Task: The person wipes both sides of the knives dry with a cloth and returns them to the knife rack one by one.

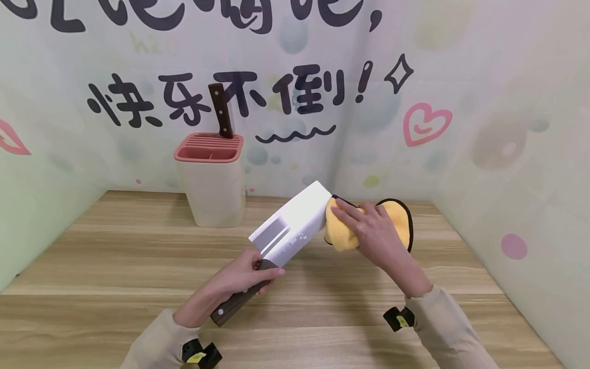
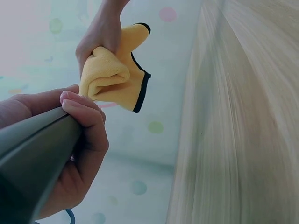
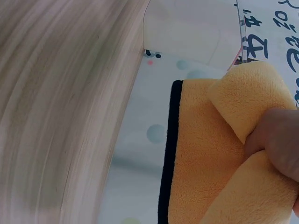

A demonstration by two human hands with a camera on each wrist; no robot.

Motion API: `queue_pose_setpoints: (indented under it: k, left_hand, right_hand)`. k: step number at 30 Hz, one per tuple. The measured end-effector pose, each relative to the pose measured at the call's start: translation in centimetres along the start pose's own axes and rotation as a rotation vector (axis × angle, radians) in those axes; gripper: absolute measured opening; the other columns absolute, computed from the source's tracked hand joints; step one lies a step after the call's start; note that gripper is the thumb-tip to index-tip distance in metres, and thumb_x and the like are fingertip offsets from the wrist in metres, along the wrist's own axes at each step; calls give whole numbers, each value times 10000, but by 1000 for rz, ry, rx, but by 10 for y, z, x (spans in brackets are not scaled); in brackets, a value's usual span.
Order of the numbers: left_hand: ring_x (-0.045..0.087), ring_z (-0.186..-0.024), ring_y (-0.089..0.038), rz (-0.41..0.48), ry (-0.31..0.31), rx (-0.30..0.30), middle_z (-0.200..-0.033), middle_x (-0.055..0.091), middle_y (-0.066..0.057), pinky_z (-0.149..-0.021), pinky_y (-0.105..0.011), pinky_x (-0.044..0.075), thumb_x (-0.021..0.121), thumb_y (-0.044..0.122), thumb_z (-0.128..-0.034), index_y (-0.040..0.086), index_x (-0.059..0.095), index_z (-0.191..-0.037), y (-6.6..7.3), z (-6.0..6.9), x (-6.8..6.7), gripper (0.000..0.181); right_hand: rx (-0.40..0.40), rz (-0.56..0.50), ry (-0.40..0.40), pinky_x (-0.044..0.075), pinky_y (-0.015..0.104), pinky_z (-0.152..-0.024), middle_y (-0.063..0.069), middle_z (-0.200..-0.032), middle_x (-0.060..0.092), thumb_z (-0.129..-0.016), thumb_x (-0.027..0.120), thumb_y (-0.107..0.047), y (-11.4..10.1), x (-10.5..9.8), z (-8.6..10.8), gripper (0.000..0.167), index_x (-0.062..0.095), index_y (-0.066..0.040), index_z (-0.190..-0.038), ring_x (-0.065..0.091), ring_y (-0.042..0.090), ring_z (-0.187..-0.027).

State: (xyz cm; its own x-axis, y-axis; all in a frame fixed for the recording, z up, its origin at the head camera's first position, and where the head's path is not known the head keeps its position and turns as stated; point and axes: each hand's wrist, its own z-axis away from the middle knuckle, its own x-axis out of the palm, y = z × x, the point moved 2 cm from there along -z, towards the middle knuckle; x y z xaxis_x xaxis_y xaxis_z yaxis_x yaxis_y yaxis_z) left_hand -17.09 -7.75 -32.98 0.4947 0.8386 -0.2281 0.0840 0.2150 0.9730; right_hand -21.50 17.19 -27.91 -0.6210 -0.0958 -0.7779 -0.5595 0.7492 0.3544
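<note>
A cleaver (image 1: 297, 220) with a broad shiny blade is held up above the table, tilted toward the upper right. My left hand (image 1: 241, 274) grips its dark handle (image 2: 37, 144) near the blade. My right hand (image 1: 375, 233) holds a folded yellow cloth (image 1: 343, 230) with black edging at the blade's far end. In the left wrist view the folded cloth (image 2: 105, 77) hangs from the right hand (image 2: 100, 37). The right wrist view has the cloth (image 3: 201, 140) bunched between the fingers, and the blade is mostly hidden behind it.
A white knife block (image 1: 212, 195) with a red slotted top stands at the back left of the wooden table (image 1: 138, 266). One knife with a brown handle (image 1: 221, 110) sticks up from it. A printed wall sheet (image 1: 295, 164) rises behind the table.
</note>
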Motion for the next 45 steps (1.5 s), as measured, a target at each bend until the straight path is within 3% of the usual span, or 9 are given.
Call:
queue_pose_setpoints:
  k: [18, 23, 29, 35, 39, 45]
  left_hand:
    - [440, -446, -82, -16, 10, -14, -535, 479, -26, -436, -183, 373, 617, 189, -835, -39, 537, -770, -1, 1, 2, 251]
    - [441, -447, -77, -25, 8, -15, -537, 480, -22, -436, -179, 374, 614, 183, -837, -39, 532, -764, -2, 0, 4, 248]
    - [443, -449, -78, -19, 0, -12, -547, 484, -22, -439, -180, 376, 611, 186, -840, -49, 533, -776, -3, -1, 6, 255]
    - [450, -454, -80, -11, 3, -23, -554, 493, -27, -438, -183, 376, 616, 191, -838, -70, 545, -837, -4, -2, 7, 270]
    - [453, -453, -84, -13, 1, -32, -547, 494, -17, -439, -184, 379, 626, 203, -830, -64, 546, -818, -4, -1, 10, 279]
    - [461, -457, -79, -29, -11, -28, -585, 510, -28, -439, -184, 382, 641, 198, -820, -51, 549, -811, -1, -1, 14, 265]
  right_hand:
    - [-27, 82, -59, 411, 412, -686, 31, -1212, 553, -596, 745, 16, -3, -12, -6, 624, 573, -141, -1175, 516, 304, -880]
    - [2, 99, 24, 417, 406, -643, 65, -1127, 581, -639, 684, 54, -8, -21, -11, 557, 575, -116, -1157, 522, 310, -842]
    - [48, 100, 220, 392, 395, -577, 81, -1033, 595, -615, 648, 102, -14, -28, -15, 523, 593, -89, -1099, 507, 301, -799]
    - [85, 52, 393, 386, 425, -594, 119, -1058, 578, -637, 646, 95, -16, -34, -18, 529, 578, -70, -1135, 489, 334, -822]
    - [53, 57, 393, 386, 410, -581, 129, -1047, 573, -639, 644, 97, -20, -32, -21, 514, 581, -62, -1124, 487, 327, -802]
    - [41, 99, 291, 388, 374, -563, 128, -1063, 558, -596, 695, 51, -24, -18, -18, 565, 573, -78, -1132, 498, 301, -796]
